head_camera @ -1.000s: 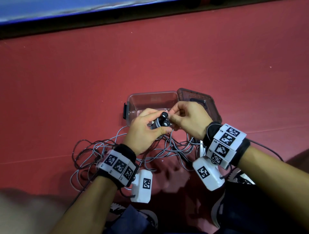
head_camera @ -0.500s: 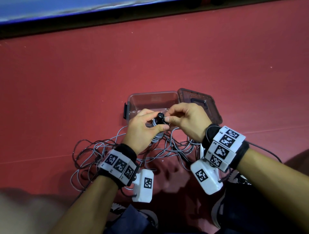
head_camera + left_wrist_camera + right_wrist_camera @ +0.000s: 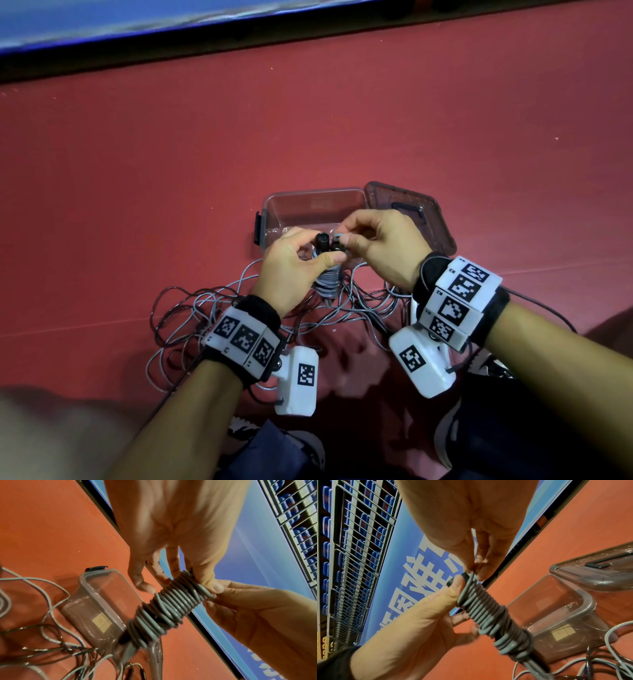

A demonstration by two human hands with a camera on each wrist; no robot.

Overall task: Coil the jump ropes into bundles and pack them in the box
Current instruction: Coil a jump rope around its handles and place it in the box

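Note:
A grey jump rope is wound tightly round its black handles into a bundle (image 3: pixel 328 284) (image 3: pixel 171 609) (image 3: pixel 491 615). My left hand (image 3: pixel 317 248) (image 3: pixel 180 586) grips the bundle's upper end between thumb and fingers, just above the near edge of the box. My right hand (image 3: pixel 344 238) (image 3: pixel 474 570) pinches the grey rope at the bundle's top, beside a black handle tip (image 3: pixel 322 238). The clear plastic box (image 3: pixel 308 197) (image 3: pixel 96 592) (image 3: pixel 573 601) stands open on the red floor and looks empty.
The box's dark translucent lid (image 3: pixel 407 209) (image 3: pixel 599 574) lies open to the right. Loose grey and dark ropes (image 3: pixel 212 308) (image 3: pixel 48 601) (image 3: pixel 607 662) sprawl tangled on the floor in front of the box, under my wrists. A blue board (image 3: pixel 102 20) runs along the far side.
Both hands have shifted slightly away from me, toward the box, with the bundle. My right hand's fingers have worked round the bundle's top, now covering one handle tip.

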